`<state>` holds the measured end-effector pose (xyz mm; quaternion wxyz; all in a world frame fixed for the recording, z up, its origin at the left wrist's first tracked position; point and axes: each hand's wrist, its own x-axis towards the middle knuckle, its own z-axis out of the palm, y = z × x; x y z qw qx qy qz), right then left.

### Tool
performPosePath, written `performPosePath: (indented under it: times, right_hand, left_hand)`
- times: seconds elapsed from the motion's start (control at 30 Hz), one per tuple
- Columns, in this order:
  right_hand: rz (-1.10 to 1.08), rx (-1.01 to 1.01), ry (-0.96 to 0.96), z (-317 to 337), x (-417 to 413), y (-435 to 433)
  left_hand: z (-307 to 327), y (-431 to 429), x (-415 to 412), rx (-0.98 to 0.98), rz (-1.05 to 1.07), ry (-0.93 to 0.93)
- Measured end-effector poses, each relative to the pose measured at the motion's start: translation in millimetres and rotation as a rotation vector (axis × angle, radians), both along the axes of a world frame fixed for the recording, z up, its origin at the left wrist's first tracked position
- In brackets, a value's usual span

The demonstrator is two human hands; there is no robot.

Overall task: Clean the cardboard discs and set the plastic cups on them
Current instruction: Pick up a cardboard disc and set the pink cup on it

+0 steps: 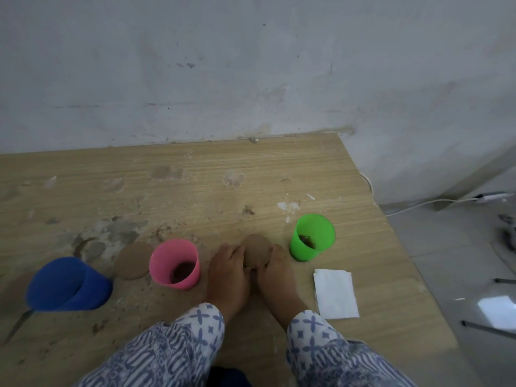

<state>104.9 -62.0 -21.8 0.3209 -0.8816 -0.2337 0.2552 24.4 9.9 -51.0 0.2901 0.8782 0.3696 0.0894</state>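
Observation:
My left hand (229, 270) and my right hand (275, 270) both grip a brown cardboard disc (257, 250), tilted up between the pink cup (175, 263) and the green cup (312, 237). Both cups stand upright with dark residue at the bottom. A second cardboard disc (133, 260) lies flat just left of the pink cup. A third disc (94, 250) lies further left, behind the blue cup (67, 284), which stands at the near left.
A folded white tissue (335, 293) lies to the right of my right hand. The wooden table (195, 185) is stained and dusty; its right edge runs close to the tissue. A wall stands behind, and a white cable (418, 204) lies on the floor.

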Motion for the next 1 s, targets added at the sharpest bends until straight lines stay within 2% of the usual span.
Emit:
performPosePath:
  times: [0.17, 0.3, 0.57, 0.7, 0.8, 0.93, 1.0]
  right_hand:
    - [0.173, -0.137, -0.095, 5.7, 4.6, 2.6]
    - [0.199, -0.171, -0.106, 8.9, 7.3, 2.4]
    - [0.129, -0.021, -0.108, 7.4, 2.6, -19.3]
    - [0.009, -0.005, -0.068, 6.0, 7.2, -49.4]
    - [-0.118, 0.041, -0.059, 6.9, 18.2, -72.2]
    - [-0.37, 0.229, 0.01, 15.1, 39.9, -87.7]
    - [-0.383, 0.287, 0.031, 20.6, 49.2, -86.9]
  left_hand:
    - [1.7, -0.7, -0.9, 0.031, -0.028, 0.024]
    - [-0.4, -0.8, -1.8, 0.032, -0.04, 0.048]
    - [7.7, -7.0, -0.2, -0.019, 0.026, 0.022]
    - [22.9, -16.5, 13.8, -0.147, 0.005, -0.171]
    - [36.0, -25.2, 28.3, -0.34, -0.033, -0.278]
    - [53.8, -35.0, 48.5, -0.568, -0.075, -0.368]
    - [58.5, -38.5, 57.6, -0.618, -0.101, -0.373]
